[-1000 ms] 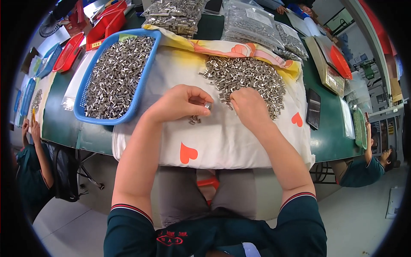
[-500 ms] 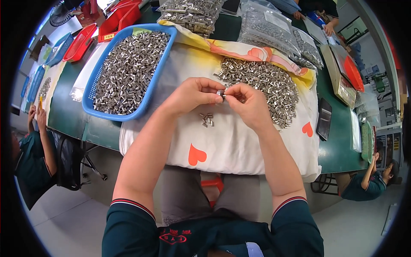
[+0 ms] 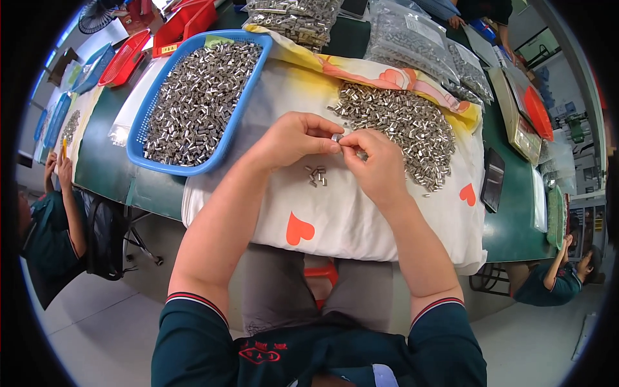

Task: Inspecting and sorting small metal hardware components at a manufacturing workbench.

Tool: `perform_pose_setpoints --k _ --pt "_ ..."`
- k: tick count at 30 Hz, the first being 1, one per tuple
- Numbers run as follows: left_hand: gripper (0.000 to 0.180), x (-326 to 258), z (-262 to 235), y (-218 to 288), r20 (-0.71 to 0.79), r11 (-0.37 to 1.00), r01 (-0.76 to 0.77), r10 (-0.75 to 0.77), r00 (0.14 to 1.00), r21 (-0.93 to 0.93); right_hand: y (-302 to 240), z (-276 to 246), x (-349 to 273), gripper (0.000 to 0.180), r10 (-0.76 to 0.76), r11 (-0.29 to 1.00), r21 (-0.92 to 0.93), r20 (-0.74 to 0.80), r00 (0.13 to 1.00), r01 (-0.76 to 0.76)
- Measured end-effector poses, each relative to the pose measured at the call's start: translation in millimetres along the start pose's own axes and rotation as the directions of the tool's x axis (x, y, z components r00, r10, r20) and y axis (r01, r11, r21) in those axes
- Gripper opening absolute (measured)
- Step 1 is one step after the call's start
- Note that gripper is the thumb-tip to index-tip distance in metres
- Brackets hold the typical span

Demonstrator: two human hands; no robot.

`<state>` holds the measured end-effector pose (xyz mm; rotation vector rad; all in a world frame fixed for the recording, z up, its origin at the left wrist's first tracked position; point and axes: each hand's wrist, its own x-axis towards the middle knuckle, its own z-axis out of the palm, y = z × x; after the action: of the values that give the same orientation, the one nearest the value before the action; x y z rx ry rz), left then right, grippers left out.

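Above the white cloth, my left hand pinches a small shiny metal sleeve between thumb and fingers. From the other side, the fingertips of my right hand meet at the same sleeve, closed, and partly hide it. Whether the right fingers hold a second small piece, I cannot make out. A few loose metal sleeves lie on the cloth just below my hands. Beyond my right hand spreads a large heap of metal sleeves. To the left stands a blue plastic basket full of similar pieces.
A white cloth with red hearts covers the green table. Clear bags of metal parts lie at the back. Red trays stand at the back left, a dark phone-like object at right. Other people sit on both sides.
The view has shifted slightly. My right fingers have closed in further over the metal sleeve, while my left hand keeps its pinch.
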<state>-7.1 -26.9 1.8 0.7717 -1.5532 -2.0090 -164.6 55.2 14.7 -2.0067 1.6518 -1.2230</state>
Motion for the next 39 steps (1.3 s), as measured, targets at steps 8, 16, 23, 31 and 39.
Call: perform_pose_setpoints --k 8,16,23,31,39 --pt "0.029 -16.7 3.7 7.7 0.035 0.983 0.056 -0.063 0.997 0.175 11.5 -11.1 8.7 0.012 0.290 0.765 0.419 0.455 0.842 -0.489" --pt "0.029 -13.2 -0.6 -4.3 0.049 0.997 0.057 -0.060 0.997 0.051 9.5 -23.5 36.6 0.013 0.349 0.931 0.012 0.263 0.900 -0.365" --pt "0.028 -12.1 -9.1 -4.5 0.089 0.999 0.025 -0.023 0.996 -0.029 30.9 4.4 38.1 0.012 -0.094 0.834 -0.504 0.273 0.957 0.226" --pt "0.028 -12.2 -11.4 -5.5 0.021 0.982 -0.009 0.013 1.000 -0.187 -3.5 1.6 10.3 0.008 0.250 0.861 0.399 0.206 0.946 -0.314" --pt "0.028 -9.5 -9.1 -7.3 0.016 0.991 -0.029 0.031 0.999 -0.134 -11.5 3.0 6.4 0.008 0.045 0.992 0.117 0.034 0.998 -0.049"
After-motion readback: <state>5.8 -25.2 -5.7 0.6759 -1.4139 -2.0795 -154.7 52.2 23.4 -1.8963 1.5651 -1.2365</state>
